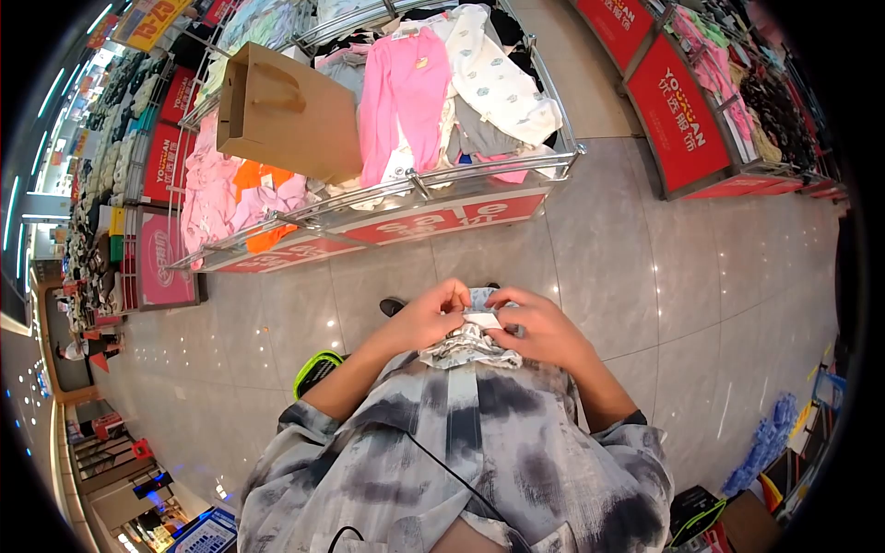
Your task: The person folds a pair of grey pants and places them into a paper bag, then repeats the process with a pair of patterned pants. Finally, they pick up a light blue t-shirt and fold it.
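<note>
A small white tag (481, 319) on a grey-and-white patterned cloth (468, 347) sits at waist height, pinched by both the left hand (429, 318) and the right hand (542, 329). Ahead, a wire bin (479, 170) of soft pink and white clothes carries red "sale" signs; a brown paper bag (286, 115) leans inside.

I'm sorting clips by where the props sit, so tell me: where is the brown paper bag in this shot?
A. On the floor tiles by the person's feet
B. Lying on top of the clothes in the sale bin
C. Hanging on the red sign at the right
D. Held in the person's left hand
B: the brown paper bag lies on the clothes heaped in the wire sale bin, while both hands hold a small patterned garment.
</note>
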